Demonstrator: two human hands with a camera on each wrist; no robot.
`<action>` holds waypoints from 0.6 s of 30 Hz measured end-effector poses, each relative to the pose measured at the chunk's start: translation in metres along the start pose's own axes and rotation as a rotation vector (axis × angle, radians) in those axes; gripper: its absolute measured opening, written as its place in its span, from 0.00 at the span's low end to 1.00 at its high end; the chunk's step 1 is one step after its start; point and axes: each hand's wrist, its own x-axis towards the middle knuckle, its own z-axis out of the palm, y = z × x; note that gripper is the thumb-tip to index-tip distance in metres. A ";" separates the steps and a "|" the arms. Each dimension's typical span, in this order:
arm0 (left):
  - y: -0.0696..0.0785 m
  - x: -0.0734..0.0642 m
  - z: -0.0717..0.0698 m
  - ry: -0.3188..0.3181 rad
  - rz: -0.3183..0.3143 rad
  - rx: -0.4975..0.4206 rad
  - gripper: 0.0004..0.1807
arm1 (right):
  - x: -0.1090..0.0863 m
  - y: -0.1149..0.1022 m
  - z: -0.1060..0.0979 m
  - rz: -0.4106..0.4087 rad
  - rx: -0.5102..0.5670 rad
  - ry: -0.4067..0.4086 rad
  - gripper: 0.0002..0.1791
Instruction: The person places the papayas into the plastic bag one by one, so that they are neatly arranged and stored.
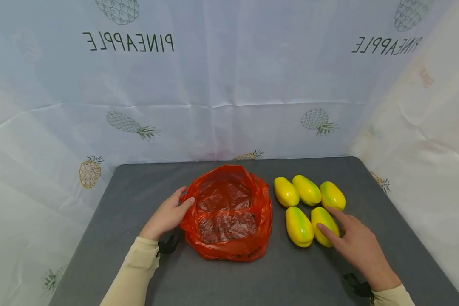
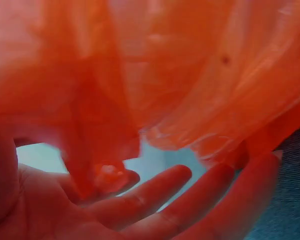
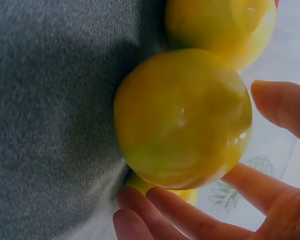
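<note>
A red plastic bag [image 1: 226,250] stands on the grey table with its wide mouth facing up. My left hand [image 1: 171,216] holds its left rim, thumb over the edge; in the left wrist view, the fingers [image 2: 165,195] extend loosely beneath the hanging red film. Right of the bag lie several glossy yellow papayas with green streaks. My right hand [image 1: 357,242] is at the near right papaya [image 1: 324,227]. In the right wrist view its thumb [image 3: 280,102] stands apart from that papaya [image 3: 182,120], while the extended fingers reach along the other side.
Another papaya [image 1: 299,227] lies just left of the one by my right hand. Behind them are three more papayas [image 1: 307,190] in a row. A white curtain [image 1: 222,76] printed with pineapples hangs behind the grey table [image 1: 222,282].
</note>
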 end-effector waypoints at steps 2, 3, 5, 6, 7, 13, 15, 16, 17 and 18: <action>-0.001 0.001 0.002 0.002 0.008 -0.006 0.42 | 0.000 0.000 0.002 -0.005 0.002 -0.001 0.48; -0.002 0.001 0.003 0.004 0.015 -0.002 0.42 | 0.000 0.000 0.003 -0.008 0.002 -0.002 0.48; -0.003 0.002 0.004 0.010 0.020 -0.010 0.41 | 0.001 -0.001 0.005 -0.012 -0.002 -0.005 0.48; -0.004 0.003 0.005 0.013 0.025 -0.010 0.40 | 0.002 -0.001 0.005 -0.014 -0.003 -0.008 0.48; -0.004 0.003 0.005 0.016 0.030 -0.010 0.40 | 0.002 -0.001 0.006 -0.015 -0.003 -0.013 0.49; -0.004 0.006 0.008 0.020 0.041 0.001 0.40 | 0.003 -0.002 0.007 0.003 0.008 -0.054 0.52; -0.003 0.007 0.009 0.017 0.041 0.003 0.40 | 0.003 -0.001 0.007 0.007 0.010 -0.056 0.52; -0.003 0.007 0.009 0.016 0.042 0.001 0.40 | 0.003 -0.001 0.007 0.007 0.010 -0.053 0.51; -0.003 0.008 0.009 0.015 0.045 0.000 0.40 | 0.002 0.000 0.007 0.005 0.008 -0.049 0.51; -0.003 0.008 0.010 0.014 0.048 -0.002 0.40 | 0.002 0.000 0.007 0.004 0.007 -0.044 0.50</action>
